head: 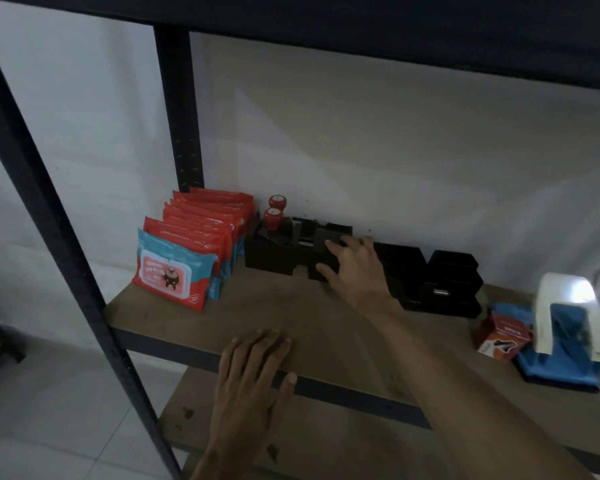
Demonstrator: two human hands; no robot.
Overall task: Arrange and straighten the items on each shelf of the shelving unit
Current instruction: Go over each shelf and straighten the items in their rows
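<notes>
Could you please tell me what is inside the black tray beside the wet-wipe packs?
In the black tray, two red-topped stamps stand at the left end. The right hand grips its right side, hiding what lies there.

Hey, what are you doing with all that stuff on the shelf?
A person is tidying a shelf. Their right hand grips the end of a black organizer box at the back, which has two red-topped stamps in it. Their left hand rests flat on the shelf's front edge. A row of red wipes packs stands left of the box. More black trays and a white-and-blue object sit to its right.
</notes>
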